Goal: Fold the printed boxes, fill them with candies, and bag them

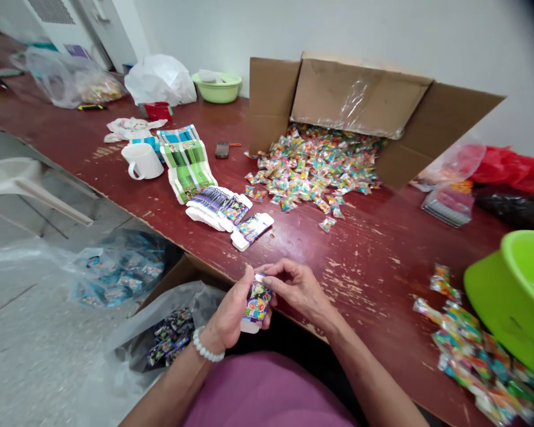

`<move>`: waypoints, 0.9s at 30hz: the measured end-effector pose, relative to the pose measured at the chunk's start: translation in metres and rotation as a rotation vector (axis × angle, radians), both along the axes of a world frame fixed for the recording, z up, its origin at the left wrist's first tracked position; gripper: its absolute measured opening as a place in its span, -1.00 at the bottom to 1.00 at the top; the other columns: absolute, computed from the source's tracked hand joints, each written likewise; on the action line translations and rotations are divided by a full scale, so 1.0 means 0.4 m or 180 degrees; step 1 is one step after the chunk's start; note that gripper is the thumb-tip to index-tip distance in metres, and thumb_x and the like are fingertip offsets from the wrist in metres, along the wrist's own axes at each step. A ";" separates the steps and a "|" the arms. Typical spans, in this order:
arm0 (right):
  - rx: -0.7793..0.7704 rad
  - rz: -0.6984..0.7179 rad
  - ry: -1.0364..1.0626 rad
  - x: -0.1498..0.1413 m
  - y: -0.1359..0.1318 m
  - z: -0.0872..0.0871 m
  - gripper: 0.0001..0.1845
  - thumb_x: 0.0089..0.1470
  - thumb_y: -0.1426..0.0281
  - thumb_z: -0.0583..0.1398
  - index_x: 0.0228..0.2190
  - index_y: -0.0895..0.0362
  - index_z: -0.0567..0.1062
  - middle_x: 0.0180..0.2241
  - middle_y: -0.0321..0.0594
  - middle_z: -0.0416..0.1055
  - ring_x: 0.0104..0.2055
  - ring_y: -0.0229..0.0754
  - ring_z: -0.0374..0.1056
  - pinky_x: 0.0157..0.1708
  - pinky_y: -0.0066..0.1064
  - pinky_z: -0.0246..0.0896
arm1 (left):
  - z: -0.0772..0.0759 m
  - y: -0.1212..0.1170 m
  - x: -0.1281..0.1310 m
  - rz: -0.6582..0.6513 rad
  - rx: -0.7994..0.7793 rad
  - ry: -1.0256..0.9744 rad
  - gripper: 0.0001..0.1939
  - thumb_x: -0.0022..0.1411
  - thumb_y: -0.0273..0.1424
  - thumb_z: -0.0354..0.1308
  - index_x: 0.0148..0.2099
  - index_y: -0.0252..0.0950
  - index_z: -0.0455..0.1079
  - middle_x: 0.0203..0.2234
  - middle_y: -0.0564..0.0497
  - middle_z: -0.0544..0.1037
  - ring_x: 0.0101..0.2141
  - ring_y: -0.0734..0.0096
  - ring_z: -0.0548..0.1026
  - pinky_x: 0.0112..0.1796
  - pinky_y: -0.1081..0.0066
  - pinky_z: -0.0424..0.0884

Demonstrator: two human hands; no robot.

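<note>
My left hand (pixel 228 313) is wrapped round a small printed carton (pixel 257 302), purple with colourful pictures, near the table's front edge. At its top end my right hand (pixel 296 289) is closed, thumb and fingers on the white flap. The carton's bottom flap sticks out below. Just beyond lie a single flat carton (pixel 251 230) and a fanned stack of purple cartons (pixel 220 207). Behind them a heap of wrapped candies (pixel 311 166) spills from a tipped cardboard box (pixel 360 95).
Green cartons (pixel 189 166) and a white mug (pixel 142 161) stand left on the red table (pixel 374 237). A green basin (pixel 507 290) and loose candy packets (pixel 471 350) are at right. Below the edge, a plastic-lined box holds filled cartons (pixel 173 335); a white stool (pixel 18 175) is at left.
</note>
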State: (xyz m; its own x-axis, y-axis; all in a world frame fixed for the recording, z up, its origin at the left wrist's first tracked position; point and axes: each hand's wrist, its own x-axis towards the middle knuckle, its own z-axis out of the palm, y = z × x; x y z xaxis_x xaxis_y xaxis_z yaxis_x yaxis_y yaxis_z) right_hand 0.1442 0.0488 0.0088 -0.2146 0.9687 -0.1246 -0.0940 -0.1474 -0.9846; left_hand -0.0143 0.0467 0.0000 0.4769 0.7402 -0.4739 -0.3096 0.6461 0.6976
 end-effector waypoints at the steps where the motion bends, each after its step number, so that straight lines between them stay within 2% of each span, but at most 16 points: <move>1: -0.0055 -0.0020 -0.0057 -0.002 0.003 0.000 -0.75 0.06 0.21 0.32 -0.34 0.15 0.53 -0.44 -0.25 0.56 -0.63 -0.35 0.31 -0.62 -0.51 0.23 | 0.002 0.001 0.002 -0.0019 0.0052 0.0045 -0.33 0.27 0.14 -0.06 0.20 -0.23 0.30 -0.48 0.00 0.55 -0.67 0.44 0.46 -0.65 0.51 0.31; 3: -0.0194 -0.0073 0.0011 -0.006 0.008 -0.003 -0.75 0.07 0.22 0.31 -0.32 0.16 0.54 -0.60 -0.32 0.47 -0.66 -0.32 0.32 -0.63 -0.50 0.25 | 0.006 0.003 0.005 -0.0079 0.0193 0.0137 -0.29 0.26 0.18 -0.11 0.13 -0.27 0.37 -0.51 0.00 0.54 -0.68 0.47 0.44 -0.66 0.52 0.28; 5: -0.0369 -0.0105 0.0288 -0.010 0.012 -0.005 -0.74 0.07 0.20 0.31 -0.35 0.16 0.51 -0.66 -0.35 0.42 -0.69 -0.28 0.32 -0.66 -0.47 0.27 | 0.008 0.006 0.005 -0.0129 0.0351 0.0278 -0.25 0.25 0.21 -0.15 0.03 -0.33 0.45 -0.57 -0.01 0.52 -0.69 0.49 0.42 -0.66 0.53 0.25; 8: -0.0347 -0.0149 0.0425 -0.009 0.013 -0.002 -0.73 0.07 0.19 0.31 -0.38 0.15 0.49 -0.64 -0.33 0.45 -0.68 -0.26 0.34 -0.66 -0.46 0.27 | 0.006 0.008 0.000 -0.0171 0.0513 0.0441 -0.22 0.23 0.22 -0.13 -0.04 -0.38 0.51 -0.62 -0.01 0.49 -0.70 0.51 0.39 -0.66 0.54 0.23; 11: -0.0032 0.0040 0.0337 -0.001 0.002 0.006 -0.74 0.09 0.18 0.30 -0.40 0.13 0.51 -0.41 -0.23 0.55 -0.60 -0.28 0.36 -0.60 -0.43 0.31 | 0.001 0.006 -0.005 -0.0147 0.0555 0.0433 -0.24 0.23 0.20 -0.06 0.12 -0.34 0.42 -0.56 -0.01 0.52 -0.68 0.49 0.42 -0.64 0.54 0.26; 13: 0.0148 0.0225 0.0201 0.002 -0.013 0.006 -0.75 0.14 0.17 0.26 -0.37 0.11 0.53 -0.17 -0.17 0.54 -0.53 -0.30 0.38 -0.49 -0.39 0.36 | -0.003 0.004 -0.004 -0.0150 0.0483 0.0414 -0.22 0.23 0.19 -0.07 0.22 -0.30 0.33 -0.55 0.01 0.51 -0.68 0.47 0.43 -0.65 0.52 0.28; 14: 0.0213 0.0246 0.0092 0.002 -0.021 0.003 -0.75 0.16 0.17 0.24 -0.35 0.10 0.53 -0.12 -0.16 0.52 -0.51 -0.31 0.38 -0.46 -0.38 0.36 | -0.006 0.004 -0.002 -0.0150 0.0454 0.0407 -0.22 0.25 0.19 -0.09 0.24 -0.29 0.29 -0.55 0.02 0.50 -0.68 0.47 0.43 -0.66 0.52 0.29; 17: 0.0439 0.0110 -0.0446 0.010 -0.026 -0.016 -0.79 0.20 0.21 0.20 -0.27 0.07 0.53 -0.24 -0.22 0.50 -0.47 -0.29 0.37 -0.42 -0.41 0.32 | -0.013 0.007 0.010 -0.0104 0.0437 0.0346 -0.35 0.30 0.09 -0.05 0.26 -0.19 0.22 -0.50 0.05 0.50 -0.66 0.48 0.44 -0.63 0.51 0.32; 20: 0.0833 -0.0017 -0.1094 0.059 0.026 -0.036 -0.78 0.22 0.22 0.17 -0.29 0.07 0.56 -0.34 -0.24 0.49 -0.34 -0.19 0.41 -0.26 -0.34 0.30 | -0.013 0.018 0.018 0.0001 0.0264 0.0066 -0.49 0.27 -0.13 0.16 0.21 -0.12 0.20 -0.37 0.04 0.54 -0.52 0.42 0.53 -0.51 0.47 0.42; 21: 0.0942 -0.0158 -0.1310 0.090 0.058 -0.042 -0.76 0.22 0.21 0.16 -0.30 0.07 0.57 -0.32 -0.22 0.50 -0.27 -0.15 0.42 -0.19 -0.31 0.29 | -0.011 0.021 0.017 0.0021 0.0185 -0.0048 -0.50 0.24 -0.20 0.21 0.18 -0.13 0.21 -0.31 0.01 0.56 -0.43 0.37 0.56 -0.44 0.44 0.46; 22: 0.1001 -0.0501 -0.1526 0.127 0.095 -0.048 -0.75 0.20 0.21 0.16 -0.26 0.07 0.57 -0.27 -0.18 0.51 -0.23 -0.11 0.41 -0.15 -0.28 0.28 | -0.009 0.024 0.015 0.0029 0.0141 -0.0128 -0.52 0.22 -0.26 0.24 0.15 -0.15 0.24 -0.24 -0.04 0.57 -0.34 0.33 0.57 -0.37 0.41 0.48; 25: 0.0821 -0.1792 -0.2632 0.256 0.212 -0.067 -0.67 0.11 0.25 0.17 -0.14 0.13 0.55 -0.11 -0.03 0.47 -0.14 -0.01 0.36 -0.06 -0.19 0.22 | -0.002 0.025 0.000 -0.0112 0.0226 -0.0086 -0.59 0.20 -0.30 0.27 0.08 -0.22 0.34 -0.06 -0.15 0.55 -0.21 0.29 0.54 -0.26 0.36 0.47; 27: 0.0483 -0.2034 -0.2989 0.329 0.274 -0.083 -0.64 0.03 0.32 0.20 -0.12 0.16 0.53 -0.08 0.04 0.44 -0.04 0.07 0.32 0.01 -0.14 0.15 | -0.001 0.024 -0.012 -0.0220 0.0322 0.0072 -0.57 0.15 -0.31 0.33 0.06 -0.22 0.37 -0.07 -0.14 0.55 -0.21 0.31 0.52 -0.23 0.36 0.47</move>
State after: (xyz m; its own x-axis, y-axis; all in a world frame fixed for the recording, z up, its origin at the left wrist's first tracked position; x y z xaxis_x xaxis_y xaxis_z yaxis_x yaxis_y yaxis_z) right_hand 0.2758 0.1584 -0.0243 0.4381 0.8860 0.1518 0.6725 -0.2110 -0.7094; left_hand -0.0192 0.0563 -0.0005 0.5186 0.7505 -0.4096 -0.2502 0.5913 0.7667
